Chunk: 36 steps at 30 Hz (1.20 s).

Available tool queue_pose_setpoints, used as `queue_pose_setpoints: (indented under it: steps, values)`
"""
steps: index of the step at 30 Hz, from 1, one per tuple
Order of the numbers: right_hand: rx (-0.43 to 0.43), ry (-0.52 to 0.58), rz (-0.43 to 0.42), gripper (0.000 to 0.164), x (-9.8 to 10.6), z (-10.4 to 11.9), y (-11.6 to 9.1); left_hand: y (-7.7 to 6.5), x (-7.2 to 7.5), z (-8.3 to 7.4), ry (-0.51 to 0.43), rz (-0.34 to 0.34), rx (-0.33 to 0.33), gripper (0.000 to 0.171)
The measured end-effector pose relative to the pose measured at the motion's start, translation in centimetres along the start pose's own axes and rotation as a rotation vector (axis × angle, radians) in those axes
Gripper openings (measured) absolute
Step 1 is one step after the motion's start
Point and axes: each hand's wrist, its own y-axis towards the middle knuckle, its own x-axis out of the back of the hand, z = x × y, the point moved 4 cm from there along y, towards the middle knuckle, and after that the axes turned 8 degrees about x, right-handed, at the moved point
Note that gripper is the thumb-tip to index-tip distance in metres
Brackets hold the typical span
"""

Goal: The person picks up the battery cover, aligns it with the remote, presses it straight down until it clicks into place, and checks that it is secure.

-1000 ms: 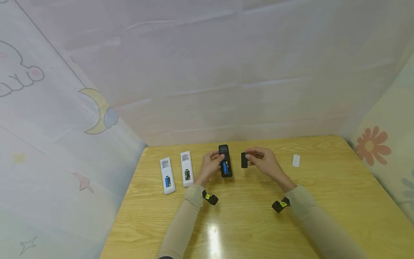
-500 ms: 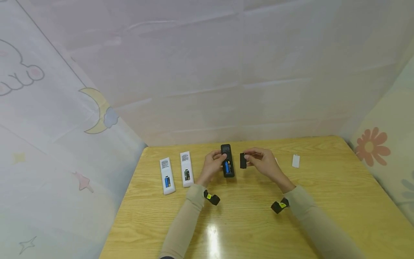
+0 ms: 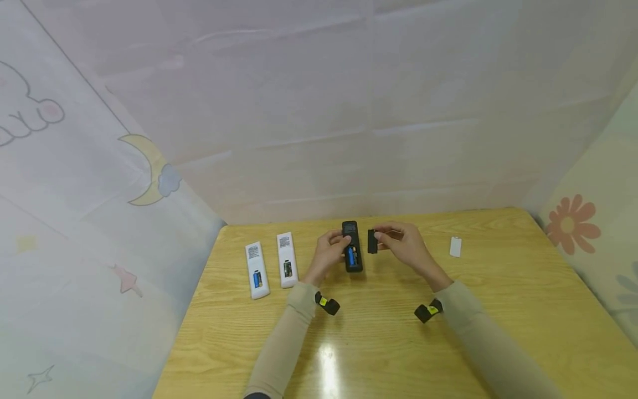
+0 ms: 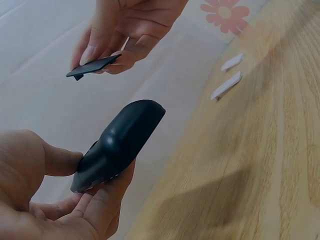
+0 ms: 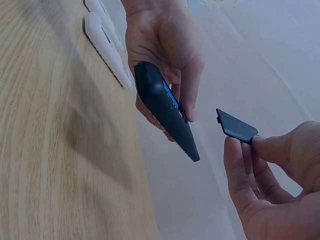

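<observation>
My left hand [image 3: 326,256] grips a black remote control [image 3: 351,233] above the table, its back turned up. A blue battery [image 3: 353,256] shows in the remote's uncovered compartment. Just to the right, my right hand [image 3: 406,244] pinches a black battery cover [image 3: 372,241] between thumb and fingers. A gap separates the cover from the remote. In the right wrist view the cover [image 5: 237,126] is tilted, with a small tab at its edge. The left wrist view shows the remote [image 4: 122,140] from one end, its compartment hidden.
Two white remotes lie back up on the left of the wooden table [image 3: 379,343]: the outer one [image 3: 255,260] shows a blue battery, the inner one [image 3: 286,249] a dark green one. White battery covers lie at the right, one [image 3: 456,246] plain in the head view.
The left hand has brought the black remote slightly to the right. My right hand has moved the black cover a little left and up, narrowing the gap between them.
</observation>
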Motion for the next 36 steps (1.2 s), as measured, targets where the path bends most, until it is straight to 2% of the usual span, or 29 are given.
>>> queue_pose_setpoints:
  steps: [7,13,26,36]
  values:
    - [-0.001,0.02,-0.018,0.028,-0.6,0.0,0.4,0.1,-0.5,0.0,-0.014,0.018,-0.011,0.053]
    - [0.016,0.045,0.0,0.027,-1.2,0.3,0.5,0.1,-0.7,-0.2,-0.012,0.008,-0.017,0.051]
    - [-0.004,0.051,0.009,0.029,-1.3,0.2,0.4,0.3,-1.1,-0.3,0.02,0.025,-0.012,0.052]
    - [-0.005,0.026,0.011,0.027,-1.7,0.1,0.1,0.3,-1.5,-0.1,0.017,0.013,-0.013,0.05]
